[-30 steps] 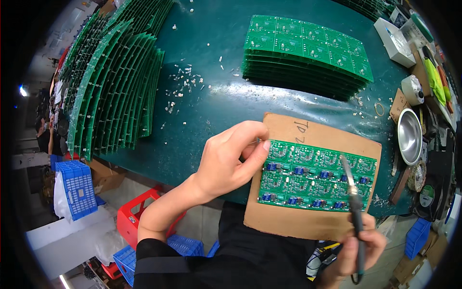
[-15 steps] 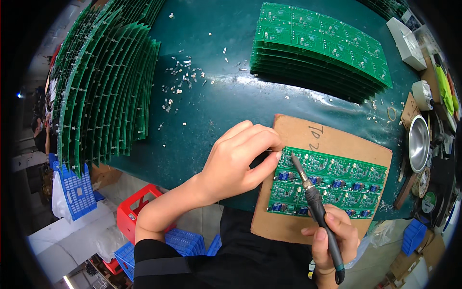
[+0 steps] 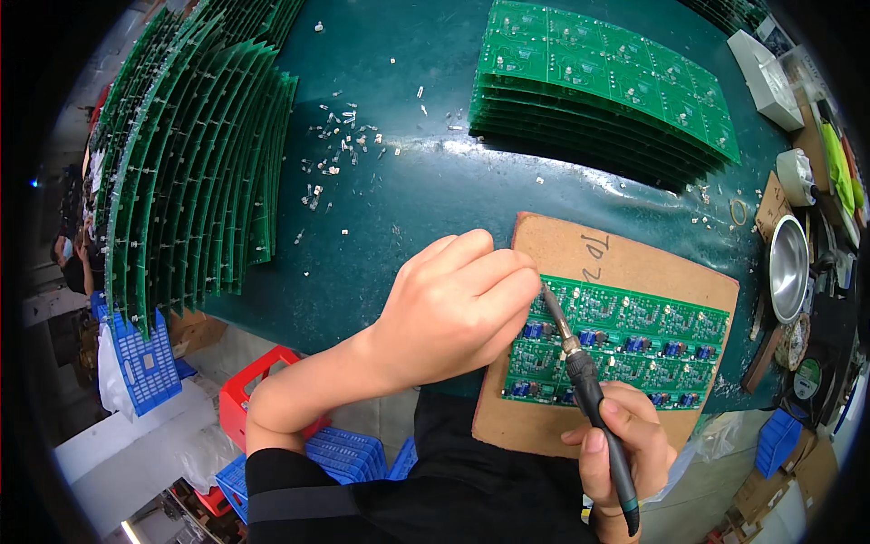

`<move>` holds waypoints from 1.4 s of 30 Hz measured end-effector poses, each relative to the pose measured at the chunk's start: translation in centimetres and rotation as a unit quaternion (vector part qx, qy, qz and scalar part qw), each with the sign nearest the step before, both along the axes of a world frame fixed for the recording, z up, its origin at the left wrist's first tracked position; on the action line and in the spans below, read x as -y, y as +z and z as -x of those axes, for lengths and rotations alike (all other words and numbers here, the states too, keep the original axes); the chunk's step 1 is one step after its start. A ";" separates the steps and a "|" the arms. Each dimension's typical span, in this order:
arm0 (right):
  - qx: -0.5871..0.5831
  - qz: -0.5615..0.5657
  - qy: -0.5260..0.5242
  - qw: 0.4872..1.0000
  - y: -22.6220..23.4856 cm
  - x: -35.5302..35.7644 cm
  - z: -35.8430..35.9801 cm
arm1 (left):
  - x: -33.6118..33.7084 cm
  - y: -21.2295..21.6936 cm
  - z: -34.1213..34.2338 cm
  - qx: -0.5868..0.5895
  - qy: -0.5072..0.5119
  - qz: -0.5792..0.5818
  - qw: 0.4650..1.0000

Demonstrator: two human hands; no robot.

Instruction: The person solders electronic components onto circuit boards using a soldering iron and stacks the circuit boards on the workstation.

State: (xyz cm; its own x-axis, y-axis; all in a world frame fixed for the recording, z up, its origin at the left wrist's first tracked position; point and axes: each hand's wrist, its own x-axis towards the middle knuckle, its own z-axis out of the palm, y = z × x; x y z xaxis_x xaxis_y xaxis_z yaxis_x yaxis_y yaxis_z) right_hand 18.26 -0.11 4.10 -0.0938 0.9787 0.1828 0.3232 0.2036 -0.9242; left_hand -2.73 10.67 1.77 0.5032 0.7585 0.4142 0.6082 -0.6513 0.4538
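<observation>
A green circuit board (image 3: 625, 363) with blue and white parts lies on a brown cardboard sheet (image 3: 671, 263) at the table's near edge. My right hand (image 3: 630, 444) grips a soldering iron (image 3: 594, 394) by its dark handle. The iron slants up and to the left, its tip at the board's upper left corner. Close by that tip is my left hand (image 3: 462, 304), closed in a pinch over the board's left edge. Whatever its fingertips hold is hidden behind the curled fingers.
Upright green boards (image 3: 190, 163) crowd the left side; a flat stack of boards (image 3: 607, 68) stands at the back. Loose small components (image 3: 335, 150) lie scattered between them. On the right are a metal bowl (image 3: 788, 267) and a white box (image 3: 766, 82). A red crate (image 3: 240, 385) sits below the table.
My left fingers have curled in more, and the thumb has gone from sight behind them. The iron's tip has shifted slightly left and up toward the board's corner.
</observation>
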 end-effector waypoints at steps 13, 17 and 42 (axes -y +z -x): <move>-0.025 0.013 -0.071 0.997 0.2 1.3 -3.3 | -0.2 0.4 -2.6 0.071 -0.019 0.060 0.995; -0.061 0.041 -0.100 0.992 0.0 1.5 -2.9 | -0.7 -0.4 -3.3 0.043 -0.033 0.050 0.997; -0.018 -0.003 -0.113 0.993 0.1 1.6 -6.8 | -0.4 0.5 -7.3 0.060 -0.038 0.088 0.994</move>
State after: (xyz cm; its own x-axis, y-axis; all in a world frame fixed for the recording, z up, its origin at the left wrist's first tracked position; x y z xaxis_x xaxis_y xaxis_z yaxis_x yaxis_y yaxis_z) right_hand 25.05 -1.74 4.21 0.1350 0.9730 0.1872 0.3278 0.1345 -0.9351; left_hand 4.54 11.03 2.25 0.5162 0.7862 0.3397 0.4952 -0.5976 0.6306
